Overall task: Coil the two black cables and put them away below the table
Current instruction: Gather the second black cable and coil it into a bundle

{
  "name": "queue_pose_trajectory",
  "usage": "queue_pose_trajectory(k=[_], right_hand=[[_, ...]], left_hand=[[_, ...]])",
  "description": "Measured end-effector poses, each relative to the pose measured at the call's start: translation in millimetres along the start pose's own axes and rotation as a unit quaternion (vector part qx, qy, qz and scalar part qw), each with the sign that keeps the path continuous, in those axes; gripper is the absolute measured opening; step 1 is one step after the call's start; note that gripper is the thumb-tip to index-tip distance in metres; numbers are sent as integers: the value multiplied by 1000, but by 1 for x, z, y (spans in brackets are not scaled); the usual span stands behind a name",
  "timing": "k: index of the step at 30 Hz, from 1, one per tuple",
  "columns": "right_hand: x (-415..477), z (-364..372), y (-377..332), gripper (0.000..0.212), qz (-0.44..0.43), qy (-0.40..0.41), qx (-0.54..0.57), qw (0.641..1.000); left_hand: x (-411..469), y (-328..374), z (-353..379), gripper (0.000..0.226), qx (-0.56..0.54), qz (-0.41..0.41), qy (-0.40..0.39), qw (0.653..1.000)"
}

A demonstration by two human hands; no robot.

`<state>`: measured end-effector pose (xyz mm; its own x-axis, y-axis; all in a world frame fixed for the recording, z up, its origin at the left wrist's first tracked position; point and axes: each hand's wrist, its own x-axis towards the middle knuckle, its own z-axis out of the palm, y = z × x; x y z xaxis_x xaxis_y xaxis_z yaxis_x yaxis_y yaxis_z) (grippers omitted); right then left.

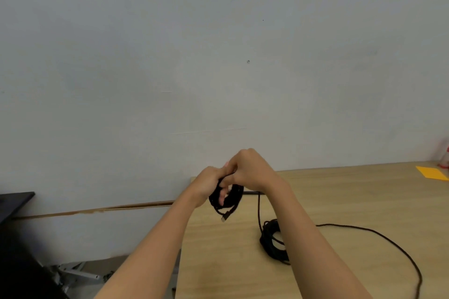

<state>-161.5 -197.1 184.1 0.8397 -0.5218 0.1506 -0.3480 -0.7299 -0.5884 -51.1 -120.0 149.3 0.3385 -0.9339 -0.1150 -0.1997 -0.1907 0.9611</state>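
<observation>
Holding coiled cable [234, 198] upright, plug end [224, 218] down.

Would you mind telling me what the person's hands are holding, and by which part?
A coiled black cable bundle, gripped at the top of its loops by both the left hand and the right hand; its connector end dangles below.

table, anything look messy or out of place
Yes: the loose cable on the table is only half coiled, its long tail sprawling right. The coiled cable in the left hand and right hand looks tidy.
</observation>
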Motion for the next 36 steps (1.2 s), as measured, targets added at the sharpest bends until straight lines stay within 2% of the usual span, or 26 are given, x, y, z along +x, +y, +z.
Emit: queue_pose_trajectory(k=[3,7,9,10,11,13,16,19,23,25,27,28,30,32,34,36], right_hand=[[-2,-8,10,25,40,45,114,992],[-3,5,23,38,90,120,161,975],[-6,12,25,23,61,77,247,964],[-8,14,24,18,55,41,312,948],[-9,15,23,23,71,15,380,922],[-9,15,15,30,115,1,451,885],[-4,18,2,35,156,45,385,908],[3,24,-2,51,180,105,342,916],[6,28,-4,59,157,159,294,929],[6,27,-3,53,151,177,296,927],[6,22,0,50,169,213,330,904],[6,18,2,50,180,238,344,890],[5,13,3,49,194,289,386,854],[7,11,2,48,201,317,439,816],[8,13,0,48,210,312,481,792],[8,14,-2,49,207,290,515,779]], left_hand=[[-1,0,-1,54,-127,-36,-68,989],[-1,6,-5,43,-162,-35,-93,982],[0,7,-6,46,-170,-40,-102,979],[1,8,-5,46,-171,-38,-105,979],[0,9,-3,45,-179,-38,-103,978],[1,8,1,44,-192,-42,-70,978],[4,8,6,47,-223,-52,24,973],[6,12,12,53,-239,-50,110,963],[10,14,17,51,-234,-48,207,949],[11,15,16,51,-302,-63,189,932],[14,10,12,53,-376,-99,183,903],[15,4,9,57,-367,-134,174,904],[14,-10,6,71,-287,-247,89,921],[12,-23,11,79,-224,-350,-51,908],[10,-28,19,71,-223,-373,-121,893],[10,-23,25,44,-313,-350,-130,873]])
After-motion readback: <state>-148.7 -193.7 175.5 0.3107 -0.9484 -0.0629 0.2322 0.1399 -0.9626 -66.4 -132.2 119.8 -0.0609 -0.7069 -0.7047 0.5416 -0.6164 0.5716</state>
